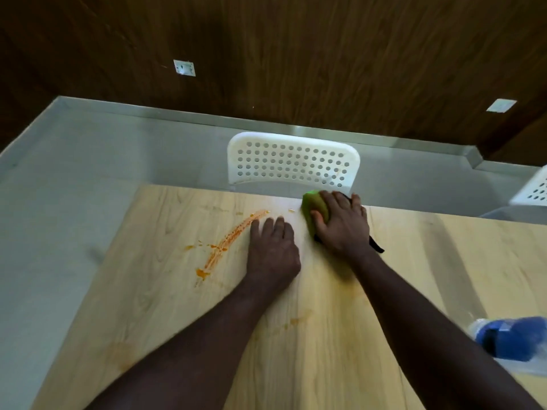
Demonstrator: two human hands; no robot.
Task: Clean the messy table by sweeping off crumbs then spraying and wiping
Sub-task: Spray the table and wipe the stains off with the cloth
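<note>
Head view: the right hand (343,226) grips a green, dark-backed sponge (314,206) at the surface's (325,335) far edge; the left hand (272,253) lies flat, fingers straight, beside an orange smear (228,241).

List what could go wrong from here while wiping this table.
1. The right hand holds the green pad at the table's far edge; a further push may drop mess onto the white chair.
2. The left hand rests flat beside the orange smear and may spread it.
3. The blue-capped bottle sits close to the right forearm; a backstroke might knock it.
</note>
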